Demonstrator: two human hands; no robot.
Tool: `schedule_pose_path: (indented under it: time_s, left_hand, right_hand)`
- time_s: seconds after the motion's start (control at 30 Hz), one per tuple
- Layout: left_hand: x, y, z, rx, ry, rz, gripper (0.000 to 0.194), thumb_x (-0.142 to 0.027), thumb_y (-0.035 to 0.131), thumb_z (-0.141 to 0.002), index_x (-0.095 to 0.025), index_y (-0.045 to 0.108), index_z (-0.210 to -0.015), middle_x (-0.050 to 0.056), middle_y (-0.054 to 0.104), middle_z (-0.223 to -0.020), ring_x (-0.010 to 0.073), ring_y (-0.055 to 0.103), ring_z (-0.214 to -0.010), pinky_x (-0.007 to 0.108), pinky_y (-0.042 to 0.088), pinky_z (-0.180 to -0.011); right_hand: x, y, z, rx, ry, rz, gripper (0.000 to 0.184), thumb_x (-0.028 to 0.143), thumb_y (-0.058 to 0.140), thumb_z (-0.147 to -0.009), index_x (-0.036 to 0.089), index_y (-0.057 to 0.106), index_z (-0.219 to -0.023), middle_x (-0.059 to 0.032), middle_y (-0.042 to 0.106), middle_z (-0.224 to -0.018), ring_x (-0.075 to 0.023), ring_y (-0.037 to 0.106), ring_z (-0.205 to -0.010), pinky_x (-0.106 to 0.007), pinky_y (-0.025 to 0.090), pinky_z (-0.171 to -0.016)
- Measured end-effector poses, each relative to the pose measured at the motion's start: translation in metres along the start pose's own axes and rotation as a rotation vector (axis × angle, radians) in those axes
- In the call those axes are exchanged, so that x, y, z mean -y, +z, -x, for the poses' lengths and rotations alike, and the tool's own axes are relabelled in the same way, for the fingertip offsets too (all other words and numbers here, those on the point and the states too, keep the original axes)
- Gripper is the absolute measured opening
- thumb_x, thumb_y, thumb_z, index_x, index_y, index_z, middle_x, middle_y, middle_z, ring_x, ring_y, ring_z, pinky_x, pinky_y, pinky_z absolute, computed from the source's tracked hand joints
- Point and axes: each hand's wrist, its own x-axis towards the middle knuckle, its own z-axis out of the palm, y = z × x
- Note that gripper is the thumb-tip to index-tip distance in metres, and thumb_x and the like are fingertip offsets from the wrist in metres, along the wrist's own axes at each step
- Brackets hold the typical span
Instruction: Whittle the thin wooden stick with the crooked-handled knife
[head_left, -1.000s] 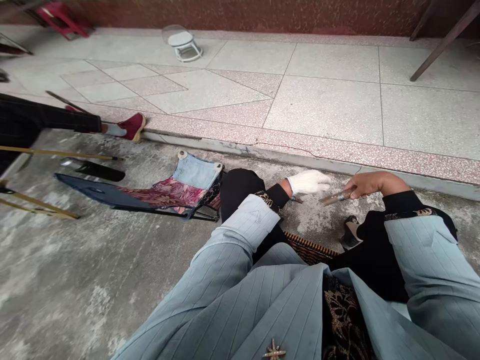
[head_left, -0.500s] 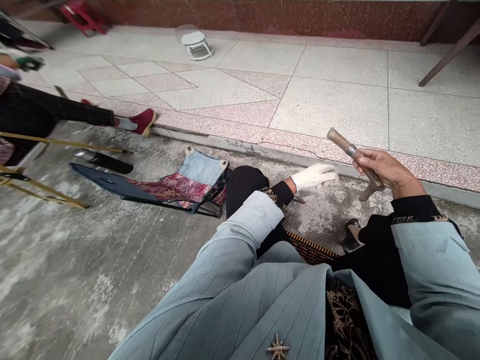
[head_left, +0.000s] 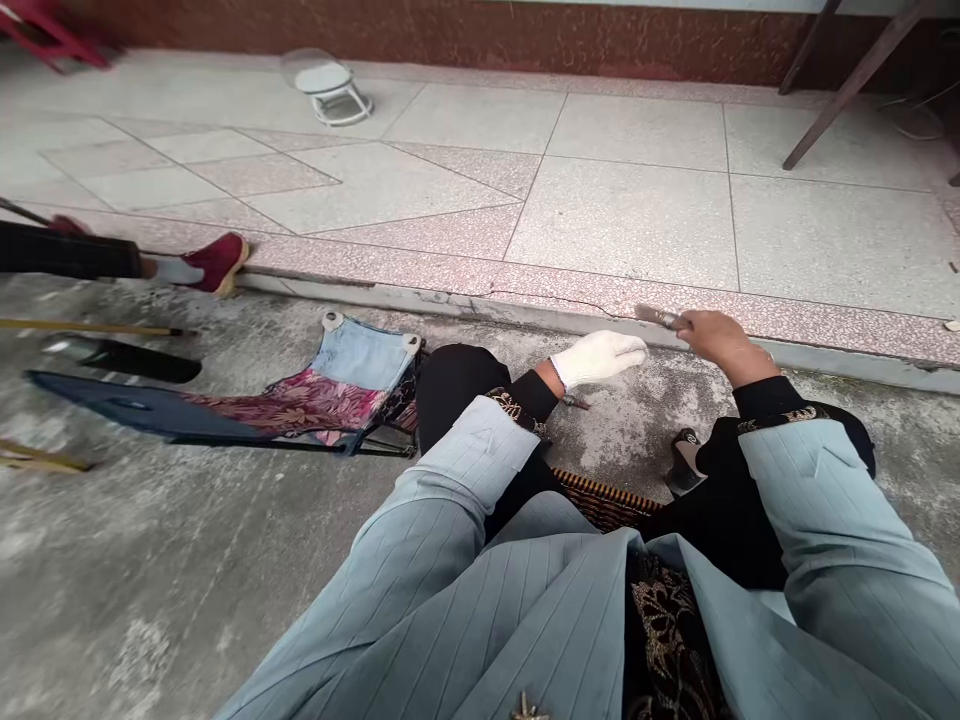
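Note:
My left hand [head_left: 598, 360], in a white knitted glove, hovers over the concrete just beyond my left knee. Its fingers are stretched forward, close to one another, and nothing shows in them. My bare right hand [head_left: 716, 342] is closed round a short brown stick-like tool [head_left: 660, 318] with silvery wire wound about it. The tool's front end points left, level with the raised step's edge; my fingers hide its rear part. On the ground below my left wrist lies a small reddish-brown thing [head_left: 576, 402] that I cannot make out.
A low folding chair [head_left: 322, 395] with blue and floral fabric stands left of my knee. A person's red shoe [head_left: 221, 262] rests by the step edge [head_left: 450, 300]. Behind are a small white stool [head_left: 330, 90] and a dark slanted leg [head_left: 847, 95]. A dark bottle [head_left: 124, 355] lies left.
My right hand has raised the tool, tilted it up, then brought it back toward the left at step-edge height. My left hand has hardly moved. The view has turned slightly right.

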Motion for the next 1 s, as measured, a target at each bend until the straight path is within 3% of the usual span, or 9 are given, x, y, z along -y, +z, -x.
schedule_pose_path:
  time_s: [0.1,0.23,0.33,0.43,0.53,0.63,0.77,0.87,1.0]
  left_hand:
    - [0.002,-0.013,-0.001,-0.037,-0.082,-0.186,0.035,-0.041,0.043,-0.096,-0.021,0.071,-0.101,0.001,0.071,-0.087,0.0163,0.062,-0.077,0.025,0.038,-0.066]
    - [0.014,-0.041,-0.008,-0.169,-0.225,-0.193,0.035,-0.039,0.043,-0.096,-0.021,0.071,-0.108,0.001,0.073,-0.090,0.0164,0.063,-0.079,0.025,0.038,-0.066]
    - [0.026,-0.060,-0.010,-0.194,-0.272,-0.190,0.034,-0.036,0.043,-0.096,-0.019,0.072,-0.098,0.002,0.072,-0.086,0.0161,0.062,-0.076,0.025,0.037,-0.064]
    - [0.033,-0.059,-0.007,-0.112,-0.295,-0.185,0.031,-0.036,0.044,-0.094,-0.019,0.070,-0.093,0.001,0.069,-0.079,0.0145,0.059,-0.068,0.025,0.035,-0.060]
    - [0.027,-0.035,-0.002,0.009,-0.198,-0.180,0.032,-0.040,0.043,-0.096,-0.022,0.069,-0.098,0.000,0.071,-0.084,0.0139,0.060,-0.069,0.024,0.035,-0.061]
    - [0.015,-0.008,0.002,0.133,-0.063,-0.278,0.033,-0.041,0.042,-0.097,-0.023,0.069,-0.096,0.001,0.071,-0.084,0.0158,0.061,-0.072,0.025,0.032,-0.059]
    - [0.006,0.002,0.008,0.155,0.044,-0.310,0.033,-0.042,0.042,-0.098,-0.024,0.069,-0.097,0.003,0.070,-0.081,0.0164,0.060,-0.072,0.026,0.029,-0.058]
    - [0.009,-0.011,0.009,0.139,0.030,-0.332,0.032,-0.041,0.044,-0.097,-0.024,0.070,-0.099,0.003,0.070,-0.082,0.0161,0.059,-0.069,0.026,0.027,-0.057]
    - [0.024,-0.032,0.003,0.121,0.005,-0.295,0.031,-0.039,0.045,-0.095,-0.021,0.069,-0.091,0.002,0.069,-0.080,0.0148,0.056,-0.067,0.026,0.027,-0.058]
  right_hand:
    - [0.003,0.006,0.003,0.418,-0.132,0.089,0.024,0.024,0.063,-0.083,0.020,0.075,-0.104,-0.0110,0.071,-0.097,-0.0225,0.062,-0.081,-0.033,0.044,-0.071]
    - [0.000,0.001,0.014,0.902,-0.406,-0.206,0.037,0.033,0.073,-0.076,0.017,0.076,-0.108,-0.0037,0.066,-0.075,-0.0139,0.053,-0.063,-0.028,0.043,-0.063]
    - [-0.009,-0.020,0.026,0.844,-0.614,-0.585,0.056,0.043,0.073,-0.077,0.016,0.068,-0.127,-0.0021,0.065,-0.081,-0.0116,0.053,-0.067,-0.025,0.044,-0.063]
    - [-0.017,-0.038,0.034,0.526,-0.540,-0.995,0.051,0.042,0.073,-0.079,0.017,0.067,-0.123,-0.0015,0.063,-0.084,-0.0109,0.053,-0.066,-0.024,0.044,-0.058]
    - [-0.018,-0.041,0.033,0.262,-0.393,-1.231,0.035,0.040,0.076,-0.076,0.016,0.070,-0.101,-0.0011,0.061,-0.078,-0.0100,0.051,-0.063,-0.023,0.043,-0.057]
    - [-0.012,-0.030,0.024,0.198,-0.280,-1.205,0.029,0.040,0.076,-0.073,0.016,0.068,-0.088,0.0001,0.058,-0.070,-0.0103,0.050,-0.060,-0.024,0.042,-0.057]
    - [-0.005,-0.007,0.010,0.137,-0.154,-0.833,0.031,0.037,0.068,-0.077,0.016,0.071,-0.099,-0.0007,0.060,-0.070,-0.0138,0.052,-0.061,-0.027,0.042,-0.058]
    - [0.002,0.007,0.005,0.194,-0.168,-0.440,0.031,0.034,0.065,-0.081,0.018,0.073,-0.106,-0.0054,0.067,-0.083,-0.0177,0.058,-0.073,-0.029,0.044,-0.064]
    - [0.012,0.006,0.013,0.653,-0.521,-0.358,0.033,0.034,0.066,-0.082,0.021,0.075,-0.110,-0.0041,0.069,-0.086,-0.0157,0.058,-0.072,-0.027,0.044,-0.065]
